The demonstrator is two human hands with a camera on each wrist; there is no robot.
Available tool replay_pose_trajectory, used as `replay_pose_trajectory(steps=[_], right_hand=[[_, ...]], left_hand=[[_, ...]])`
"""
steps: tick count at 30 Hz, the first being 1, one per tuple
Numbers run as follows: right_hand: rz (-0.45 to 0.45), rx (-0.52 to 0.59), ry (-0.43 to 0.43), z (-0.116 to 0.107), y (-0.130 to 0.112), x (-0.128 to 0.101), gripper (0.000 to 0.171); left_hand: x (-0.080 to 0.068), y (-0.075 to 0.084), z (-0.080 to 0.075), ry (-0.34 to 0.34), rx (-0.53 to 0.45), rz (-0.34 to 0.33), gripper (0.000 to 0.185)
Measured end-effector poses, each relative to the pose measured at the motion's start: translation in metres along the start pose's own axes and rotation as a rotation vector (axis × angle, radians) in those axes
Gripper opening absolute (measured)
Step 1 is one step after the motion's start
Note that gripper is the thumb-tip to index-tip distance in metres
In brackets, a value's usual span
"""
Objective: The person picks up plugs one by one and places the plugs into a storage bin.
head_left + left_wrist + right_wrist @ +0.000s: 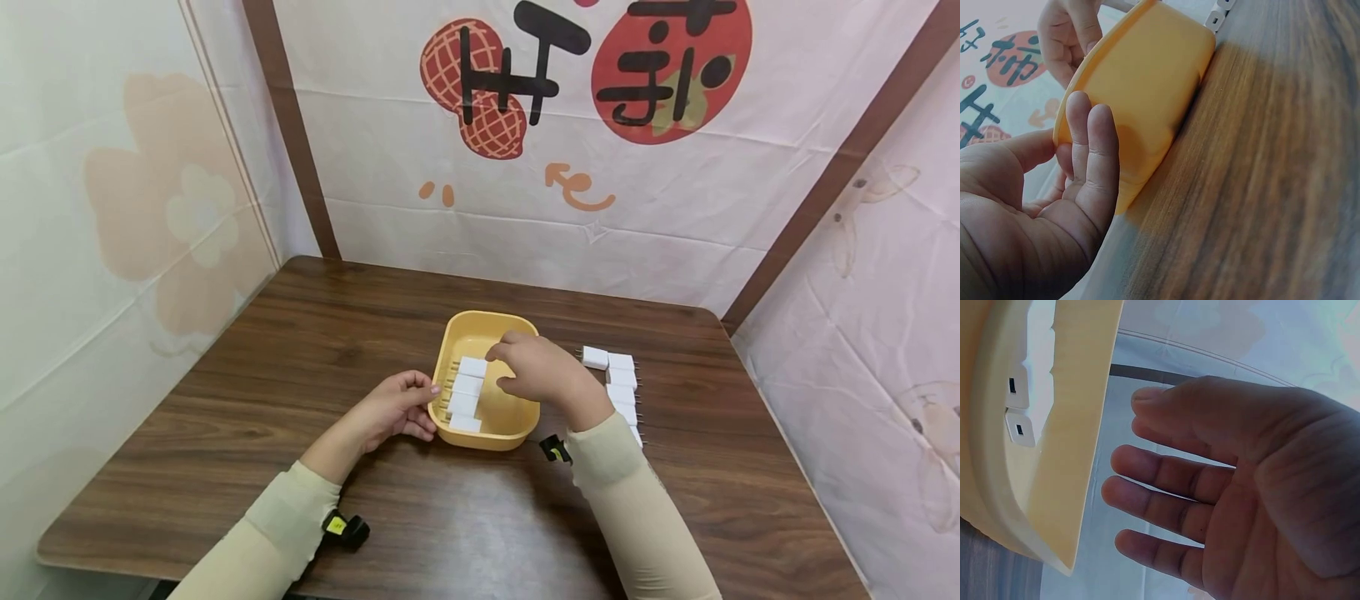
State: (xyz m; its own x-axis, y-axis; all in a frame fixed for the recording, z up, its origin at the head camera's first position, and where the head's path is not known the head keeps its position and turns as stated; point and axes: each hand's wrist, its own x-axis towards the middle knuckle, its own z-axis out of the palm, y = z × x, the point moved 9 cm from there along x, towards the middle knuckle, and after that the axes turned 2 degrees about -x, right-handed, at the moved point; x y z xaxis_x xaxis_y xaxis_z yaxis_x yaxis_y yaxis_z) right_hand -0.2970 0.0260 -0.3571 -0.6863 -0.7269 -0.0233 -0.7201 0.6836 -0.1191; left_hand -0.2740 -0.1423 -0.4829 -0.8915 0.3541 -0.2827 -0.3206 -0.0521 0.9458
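Note:
A yellow tray stands mid-table with a column of white plug adapters along its left inner side. My left hand holds the tray's near-left rim, thumb on the edge and fingers against the outer wall. Above the tray's middle my right hand hovers with loosely spread fingers and an empty palm. The right wrist view shows the tray rim and two adapters inside it. Several more white adapters lie in a row on the table to the tray's right.
The dark wooden table is enclosed by cloth walls on the left, back and right. A small black-and-yellow wrist camera sits on each sleeve. The table's front edge runs close to my arms.

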Motion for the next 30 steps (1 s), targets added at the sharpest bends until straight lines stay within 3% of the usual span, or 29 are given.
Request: replay_pose_trajectory(steps=[13,22,30], right_hand=[[0.059,0.027,0.031,-0.008,0.025,-0.008,0.04],[0.163,0.11,0.162,-0.021,0.063,-0.022,0.041],[0.222,0.134,0.17,-0.019,0.096,-0.031,0.044]], left_hand=[[0.0,-0.001,-0.001,-0.002,0.0,0.003,0.023],[0.001,-0.002,-0.002,0.003,-0.004,0.0,0.024],[0.001,-0.002,-0.001,0.011,0.006,-0.001,0.026]])
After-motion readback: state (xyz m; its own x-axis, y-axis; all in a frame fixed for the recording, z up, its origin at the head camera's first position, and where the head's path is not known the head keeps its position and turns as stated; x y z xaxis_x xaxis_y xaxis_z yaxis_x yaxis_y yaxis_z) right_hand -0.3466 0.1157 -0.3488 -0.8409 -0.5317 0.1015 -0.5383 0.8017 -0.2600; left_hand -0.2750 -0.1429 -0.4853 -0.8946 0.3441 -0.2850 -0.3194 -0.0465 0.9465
